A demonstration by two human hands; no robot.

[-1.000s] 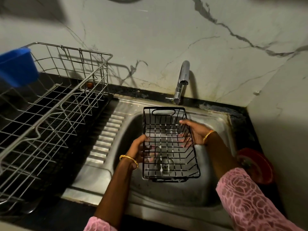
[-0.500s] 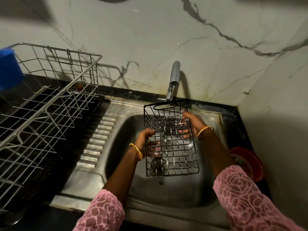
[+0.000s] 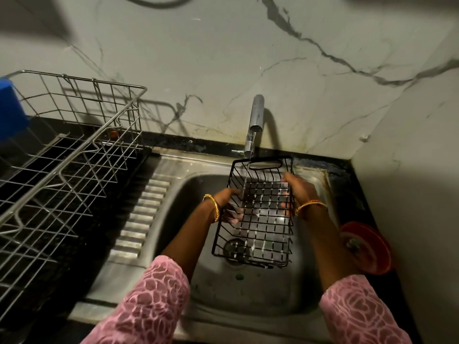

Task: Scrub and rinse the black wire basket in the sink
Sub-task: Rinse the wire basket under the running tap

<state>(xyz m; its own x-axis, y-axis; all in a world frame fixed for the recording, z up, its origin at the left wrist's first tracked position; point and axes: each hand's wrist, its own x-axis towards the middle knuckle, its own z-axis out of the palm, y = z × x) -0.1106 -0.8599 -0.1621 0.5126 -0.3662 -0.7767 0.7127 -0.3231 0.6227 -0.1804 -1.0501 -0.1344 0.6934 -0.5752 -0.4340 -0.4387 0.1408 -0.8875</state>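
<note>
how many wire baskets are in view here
2. The black wire basket is held over the sink by both hands under the tap; the larger steel wire dish rack sits on the counter, left of it.

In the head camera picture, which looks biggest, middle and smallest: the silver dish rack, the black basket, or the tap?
1. Silver dish rack, though it sits nearer the camera, which may exaggerate it.
2. Black wire basket.
3. Tap, clearly the smallest.

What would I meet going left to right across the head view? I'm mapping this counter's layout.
blue container → steel dish rack → ribbed drainboard → left hand → black wire basket → right hand → red plate
</note>
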